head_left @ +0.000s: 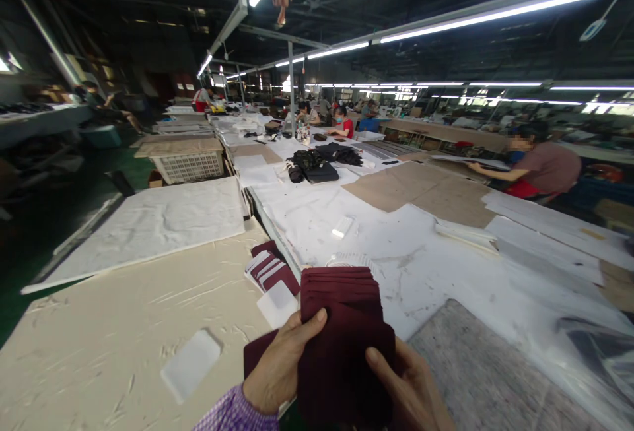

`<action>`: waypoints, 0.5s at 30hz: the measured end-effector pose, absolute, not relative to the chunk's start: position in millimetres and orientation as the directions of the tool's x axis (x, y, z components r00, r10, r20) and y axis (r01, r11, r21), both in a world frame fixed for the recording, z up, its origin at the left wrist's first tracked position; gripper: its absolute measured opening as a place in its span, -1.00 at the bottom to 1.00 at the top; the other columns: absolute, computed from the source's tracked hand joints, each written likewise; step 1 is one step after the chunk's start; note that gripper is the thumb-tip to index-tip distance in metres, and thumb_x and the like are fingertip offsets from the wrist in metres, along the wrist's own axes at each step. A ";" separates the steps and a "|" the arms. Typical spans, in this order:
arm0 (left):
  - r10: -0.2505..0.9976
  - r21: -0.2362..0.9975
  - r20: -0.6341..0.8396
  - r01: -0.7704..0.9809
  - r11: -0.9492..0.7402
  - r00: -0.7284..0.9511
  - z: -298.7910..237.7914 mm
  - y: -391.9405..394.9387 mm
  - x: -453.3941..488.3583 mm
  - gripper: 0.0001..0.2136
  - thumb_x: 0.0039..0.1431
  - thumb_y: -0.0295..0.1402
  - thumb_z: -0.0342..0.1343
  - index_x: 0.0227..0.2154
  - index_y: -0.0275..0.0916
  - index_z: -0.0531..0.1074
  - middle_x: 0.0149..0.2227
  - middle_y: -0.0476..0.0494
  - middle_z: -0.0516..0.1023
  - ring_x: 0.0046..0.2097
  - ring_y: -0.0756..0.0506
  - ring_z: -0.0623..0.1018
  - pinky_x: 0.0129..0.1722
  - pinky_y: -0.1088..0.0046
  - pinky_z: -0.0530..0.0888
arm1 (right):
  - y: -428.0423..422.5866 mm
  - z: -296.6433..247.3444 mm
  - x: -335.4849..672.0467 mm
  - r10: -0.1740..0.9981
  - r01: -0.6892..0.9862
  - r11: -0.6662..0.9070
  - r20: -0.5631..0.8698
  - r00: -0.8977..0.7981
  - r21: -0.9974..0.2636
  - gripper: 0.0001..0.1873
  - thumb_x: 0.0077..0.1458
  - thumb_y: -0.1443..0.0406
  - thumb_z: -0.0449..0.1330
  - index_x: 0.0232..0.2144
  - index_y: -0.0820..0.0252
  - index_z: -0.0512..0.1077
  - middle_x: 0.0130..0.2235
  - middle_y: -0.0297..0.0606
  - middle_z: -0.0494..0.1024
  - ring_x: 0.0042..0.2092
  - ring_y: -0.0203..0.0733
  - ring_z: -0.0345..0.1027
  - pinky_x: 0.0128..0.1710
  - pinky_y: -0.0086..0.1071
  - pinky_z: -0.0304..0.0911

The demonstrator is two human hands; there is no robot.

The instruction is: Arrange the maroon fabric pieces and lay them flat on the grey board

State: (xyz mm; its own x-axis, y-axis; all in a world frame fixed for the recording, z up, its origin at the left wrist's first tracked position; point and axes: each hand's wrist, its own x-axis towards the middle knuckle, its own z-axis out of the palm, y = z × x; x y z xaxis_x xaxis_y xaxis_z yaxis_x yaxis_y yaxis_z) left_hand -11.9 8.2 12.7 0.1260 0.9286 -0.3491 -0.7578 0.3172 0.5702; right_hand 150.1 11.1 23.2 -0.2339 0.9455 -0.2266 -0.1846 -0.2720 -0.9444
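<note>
A stack of dark maroon fabric pieces (344, 352) is held up in front of me, its top edges fanned into several layers. My left hand (282, 365) grips it from the left, thumb flat across the front. From the lower right, my right hand (411, 378) clasps the other side, thumb on the front and fingers hidden behind. Left of the stack, more maroon pieces with white ones between them (272, 269) lie fanned on the table. Nearby are a white rounded card (277, 303) and another white card (191, 365). Part of a maroon piece (255, 352) shows behind my left wrist.
A cream-covered table (123, 312) lies left, a white-covered table (396, 253) right. Dark folded cloths (317, 165) and brown paper (421, 190) lie farther off. A white crate (191, 165) stands at left. One person (549, 160) bends over the right side; others work at the back.
</note>
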 end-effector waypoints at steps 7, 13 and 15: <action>0.945 0.570 -0.289 -0.765 0.299 0.153 7.2 10.4 -5.0 -0.71 -0.01 -0.42 0.25 -0.17 -0.34 0.49 -0.25 -0.26 0.63 -0.20 -0.19 0.59 -0.12 0.32 0.47 | 24.2 18.8 147.5 0.971 0.063 -0.231 -0.234 -0.046 -0.971 -0.50 -0.15 0.02 0.30 -0.20 0.23 0.53 -0.38 -0.21 0.62 -0.16 0.08 0.45 -0.23 -0.27 0.38; 0.949 0.585 -0.271 -0.756 0.294 0.159 3.7 10.2 -8.7 -0.74 -0.05 -0.43 0.28 -0.24 -0.35 0.52 -0.29 -0.26 0.63 -0.28 -0.16 0.60 -0.20 0.35 0.49 | 23.1 22.4 148.3 0.952 0.083 -0.283 -0.291 -0.092 -0.955 -0.47 -0.13 0.00 0.27 -0.19 0.26 0.52 -0.40 -0.20 0.62 -0.21 0.08 0.46 -0.22 -0.22 0.39; 0.949 0.595 -0.274 -0.748 0.293 0.153 4.2 9.2 -9.2 -0.75 -0.06 -0.42 0.29 -0.25 -0.35 0.52 -0.32 -0.25 0.63 -0.30 -0.15 0.61 -0.23 0.37 0.50 | 21.5 25.2 148.4 0.944 0.040 -0.297 -0.300 -0.135 -0.954 -0.48 -0.10 0.01 0.26 -0.18 0.26 0.52 -0.38 -0.19 0.62 -0.22 0.06 0.47 -0.21 -0.21 0.39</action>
